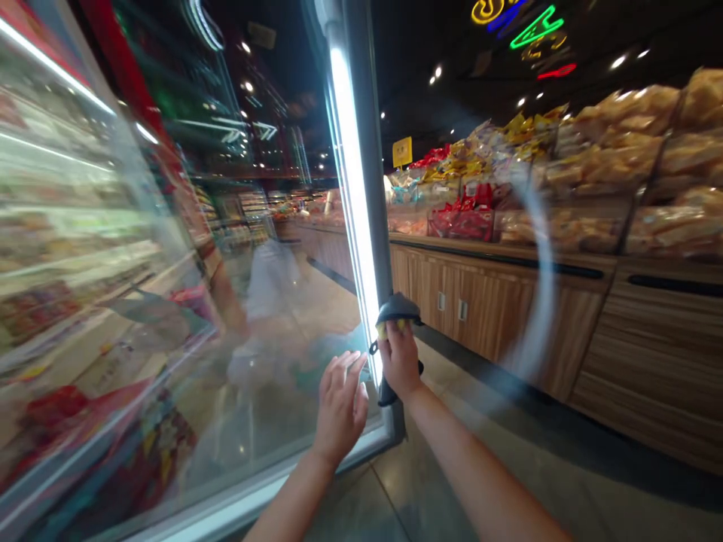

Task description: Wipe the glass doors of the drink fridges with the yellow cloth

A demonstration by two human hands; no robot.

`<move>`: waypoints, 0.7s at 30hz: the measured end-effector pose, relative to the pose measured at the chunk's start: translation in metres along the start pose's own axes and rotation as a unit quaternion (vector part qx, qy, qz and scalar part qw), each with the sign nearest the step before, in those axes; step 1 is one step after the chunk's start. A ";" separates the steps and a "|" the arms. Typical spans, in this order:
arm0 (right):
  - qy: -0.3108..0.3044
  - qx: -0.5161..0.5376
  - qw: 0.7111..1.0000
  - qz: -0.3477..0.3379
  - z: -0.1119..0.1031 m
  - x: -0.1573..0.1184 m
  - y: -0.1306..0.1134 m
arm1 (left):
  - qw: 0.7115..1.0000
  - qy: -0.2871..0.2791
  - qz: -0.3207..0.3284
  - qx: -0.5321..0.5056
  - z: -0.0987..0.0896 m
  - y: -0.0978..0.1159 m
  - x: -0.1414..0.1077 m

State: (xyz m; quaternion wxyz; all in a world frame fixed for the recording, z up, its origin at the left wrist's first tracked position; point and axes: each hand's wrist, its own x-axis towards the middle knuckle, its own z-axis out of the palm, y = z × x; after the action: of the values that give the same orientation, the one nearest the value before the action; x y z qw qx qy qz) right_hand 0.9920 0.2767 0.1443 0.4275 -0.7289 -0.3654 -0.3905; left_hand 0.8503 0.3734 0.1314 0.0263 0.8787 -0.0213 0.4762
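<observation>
My right hand [400,360] is closed on a dark grey tool with a yellow pad [398,307], at the lit edge of a glass door [294,452]. The tool's rounded top shows above my fingers and a small ring sticks out on its left. More dark parts show below and behind the hand; the rest is hidden by it. Just to the left, my left hand [340,406] is raised in front of the glass with its fingers stretched out and nothing in it. Its fingertips are close to the door's light strip [353,165]; I cannot tell if they touch the glass.
Blurred shelves of packaged goods [39,248] lie behind the glass at left. Right of the door runs a wooden counter [497,309] piled with bagged food [610,158]. A yellow sign [402,152] stands on it. Tiled floor [452,467] is below.
</observation>
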 end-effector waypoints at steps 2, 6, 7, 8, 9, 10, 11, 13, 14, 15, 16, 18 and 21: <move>-0.037 -0.003 0.999 -0.029 -0.003 -0.004 0.003 | 1.000 0.002 -0.012 0.012 -0.004 -0.001 0.008; -0.060 0.014 0.993 -0.096 -0.019 0.044 -0.010 | 0.999 0.012 -0.018 0.042 -0.018 -0.004 0.027; -0.043 0.026 0.994 -0.099 -0.024 0.068 -0.018 | 0.998 0.018 -0.019 0.050 -0.022 -0.004 0.032; -0.022 0.040 0.994 -0.099 -0.029 0.092 -0.026 | 0.998 0.025 -0.020 0.058 -0.026 -0.004 0.038; -0.004 0.054 0.994 -0.098 -0.033 0.115 -0.035 | 0.997 0.031 -0.021 0.066 -0.030 -0.004 0.044; 0.014 0.069 0.993 -0.094 -0.036 0.134 -0.042 | 0.996 0.037 -0.023 0.074 -0.032 -0.004 0.049; 0.030 0.082 0.992 -0.089 -0.037 0.147 -0.047 | 0.996 0.043 -0.026 0.080 -0.034 -0.004 0.053; 0.058 0.105 0.990 -0.068 -0.034 0.155 -0.050 | 0.995 0.047 -0.032 0.086 -0.037 -0.003 0.058; 0.071 0.116 0.989 -0.051 -0.030 0.150 -0.048 | 0.995 0.045 -0.033 0.087 -0.038 -0.003 0.059; 0.081 0.128 0.988 -0.032 -0.025 0.141 -0.044 | 0.995 0.041 -0.032 0.085 -0.039 -0.002 0.059; 0.088 0.139 0.986 -0.013 -0.020 0.129 -0.040 | 0.996 0.034 -0.028 0.081 -0.040 -0.002 0.058; 0.090 0.166 0.982 0.021 -0.013 0.102 -0.030 | 0.997 0.014 -0.015 0.071 -0.042 -0.001 0.054; 0.062 0.211 0.973 0.071 -0.009 0.066 -0.019 | 0.998 -0.019 0.000 0.053 -0.044 0.001 0.046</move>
State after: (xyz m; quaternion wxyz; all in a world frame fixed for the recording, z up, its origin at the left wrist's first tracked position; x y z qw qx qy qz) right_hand 1.0018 0.2888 0.2112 0.6202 -0.6204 -0.3597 -0.3177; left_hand 0.8382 0.3750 0.1939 -0.0208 0.8876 0.0030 0.4602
